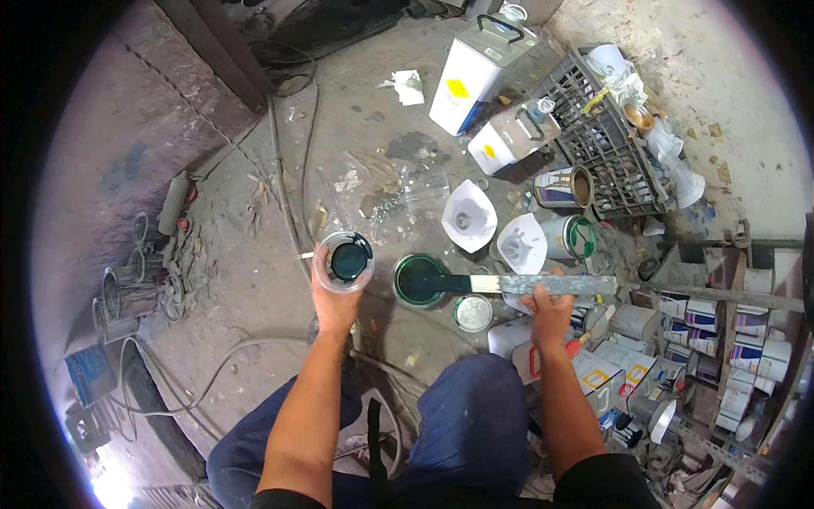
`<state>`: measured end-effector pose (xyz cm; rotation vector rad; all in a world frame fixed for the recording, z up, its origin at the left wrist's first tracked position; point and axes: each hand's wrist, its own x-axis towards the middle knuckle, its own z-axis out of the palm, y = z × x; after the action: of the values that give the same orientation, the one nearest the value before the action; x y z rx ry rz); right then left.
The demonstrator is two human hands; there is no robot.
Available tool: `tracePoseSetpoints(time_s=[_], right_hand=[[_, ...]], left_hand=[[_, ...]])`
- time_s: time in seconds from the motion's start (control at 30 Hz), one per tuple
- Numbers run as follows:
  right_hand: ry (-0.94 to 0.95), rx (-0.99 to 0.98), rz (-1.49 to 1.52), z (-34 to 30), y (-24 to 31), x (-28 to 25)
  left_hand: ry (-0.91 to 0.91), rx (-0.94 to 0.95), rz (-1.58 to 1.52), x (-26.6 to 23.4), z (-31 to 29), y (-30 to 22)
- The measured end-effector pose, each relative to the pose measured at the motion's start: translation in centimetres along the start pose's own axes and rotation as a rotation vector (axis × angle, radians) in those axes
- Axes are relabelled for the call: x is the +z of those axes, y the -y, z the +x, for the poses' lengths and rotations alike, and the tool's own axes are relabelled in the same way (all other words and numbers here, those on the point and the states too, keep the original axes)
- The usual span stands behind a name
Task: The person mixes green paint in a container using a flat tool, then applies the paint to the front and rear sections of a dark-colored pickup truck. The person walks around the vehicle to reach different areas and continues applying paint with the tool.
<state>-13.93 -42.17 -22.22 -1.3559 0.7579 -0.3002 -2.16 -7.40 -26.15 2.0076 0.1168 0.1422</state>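
Note:
My left hand (pixel 334 305) is wrapped round a clear plastic cup (pixel 363 278) with dark green paint in the bottom and smeared up one side. In my right hand (pixel 549 312) is a flat stirring stick (pixel 500 284), held level. Its far end is coated in dark green paint and lies over an open can of green paint (pixel 417 293) on the floor. The can stands between my two hands, just right of the cup. Close beside it is a round silver lid (pixel 472 313).
Two white paper strainers (pixel 468 217) lie beyond the can, near an opened tin (pixel 564 188). Large rectangular solvent cans (pixel 475 76) and a dark plastic crate (pixel 606 140) stand at the back right. Shelves of paint tins (pixel 759 356) line the right. Hoses (pixel 246 343) cross the floor at left.

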Motion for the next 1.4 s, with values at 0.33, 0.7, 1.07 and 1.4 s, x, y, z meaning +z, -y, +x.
tracePoseSetpoints(time_s=[0.33, 0.7, 1.07, 1.4], right_hand=[[0.01, 0.129, 0.412, -0.7, 2.7, -1.4], [0.097, -0.003, 0.502, -1.3, 7.9, 2.6], [0.069, -0.214, 0.252, -3.2, 13.9, 6.6], [0.059, -0.211, 0.258, -4.1, 18.6, 8.7]], left_hand=[[0.043, 0.068, 0.121, 0.7, 0.1, -1.2], [0.233, 0.123, 0.043, 1.7, -0.1, -5.7], [0.251, 0.165, -0.043, 1.9, -0.1, -11.6], [0.285, 0.245, 0.059, -0.3, 0.6, -14.9]])
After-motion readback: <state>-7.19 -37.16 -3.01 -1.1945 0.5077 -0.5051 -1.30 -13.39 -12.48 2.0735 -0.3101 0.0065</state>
